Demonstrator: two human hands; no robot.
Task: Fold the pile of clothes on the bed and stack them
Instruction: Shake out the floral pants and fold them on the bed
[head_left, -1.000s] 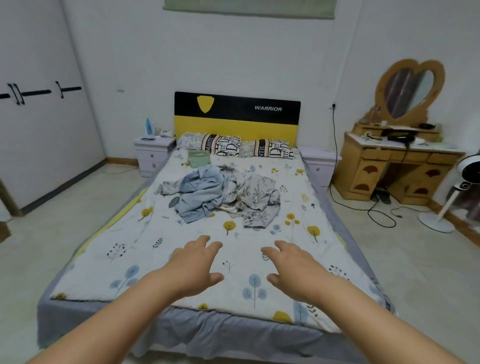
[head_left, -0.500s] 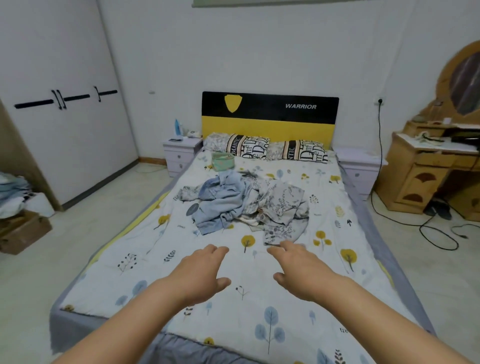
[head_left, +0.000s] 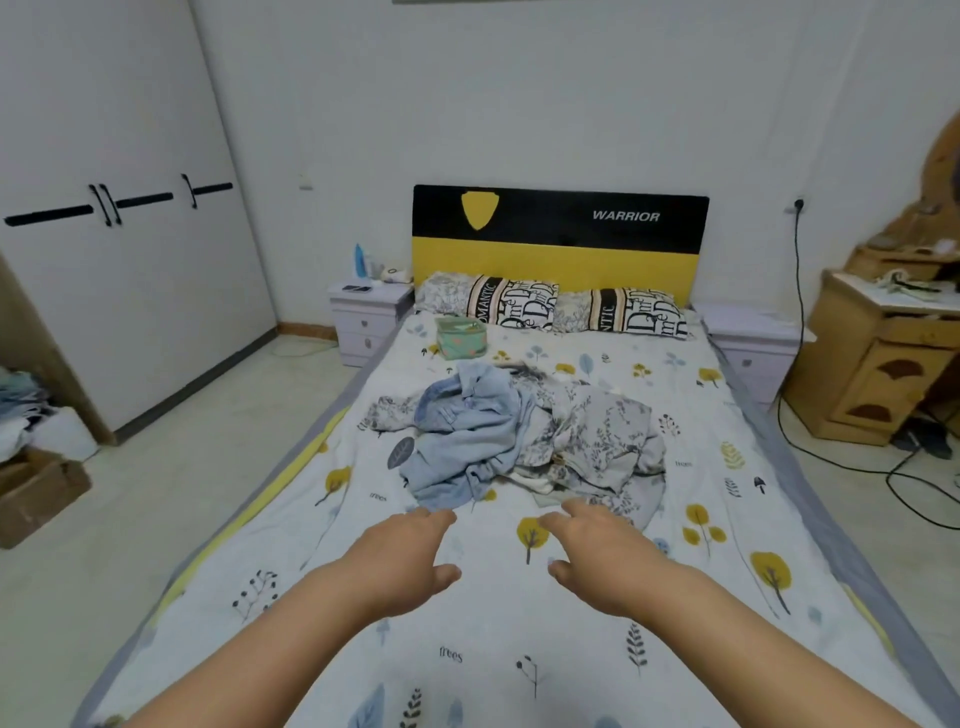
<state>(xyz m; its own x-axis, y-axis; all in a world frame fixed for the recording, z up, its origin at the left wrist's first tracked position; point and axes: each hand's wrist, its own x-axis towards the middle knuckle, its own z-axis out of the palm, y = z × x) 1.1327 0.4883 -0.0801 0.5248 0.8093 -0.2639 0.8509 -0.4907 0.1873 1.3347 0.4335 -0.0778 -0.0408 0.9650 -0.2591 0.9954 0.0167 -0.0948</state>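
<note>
Both arms stretched forward over the bed (head_left: 737, 525), palms down, nothing held. Left hand (head_left: 402, 558) with fingers (head_left: 431, 519) extended and loosely together, thumb splayed toward the right; right hand (head_left: 597, 558) likewise, fingers (head_left: 563, 514) straight and slightly spread, thumb angled inward. Hands near each other but apart, a yellow tree print of the bedsheet showing between them.

Just beyond the fingertips, the pile of clothes (head_left: 519, 436), heaped and unfolded at mid-bed: a light-blue denim shirt (head_left: 467, 431) crumpled ahead of the left fingers, its lower edge just past their tips; a grey floral garment (head_left: 602, 441) ahead of the right fingers, its near hem just beside them. Contact between fingertips and cloth impossible to tell.

Farther past the pile from the fingers, a small green pouch (head_left: 461, 339), then two lettered pillows (head_left: 561, 307) against a black-and-yellow headboard (head_left: 560, 239) marked WARRIOR. Off to the left of the left fingers, beyond the bed edge, a white wardrobe (head_left: 124, 280) and a cardboard box (head_left: 36, 493) on the floor. A pale nightstand (head_left: 366, 317) at the far left of the headboard. To the right of the right fingers, a wooden dresser (head_left: 883, 364) with black cables (head_left: 852, 467) trailing on the floor.
</note>
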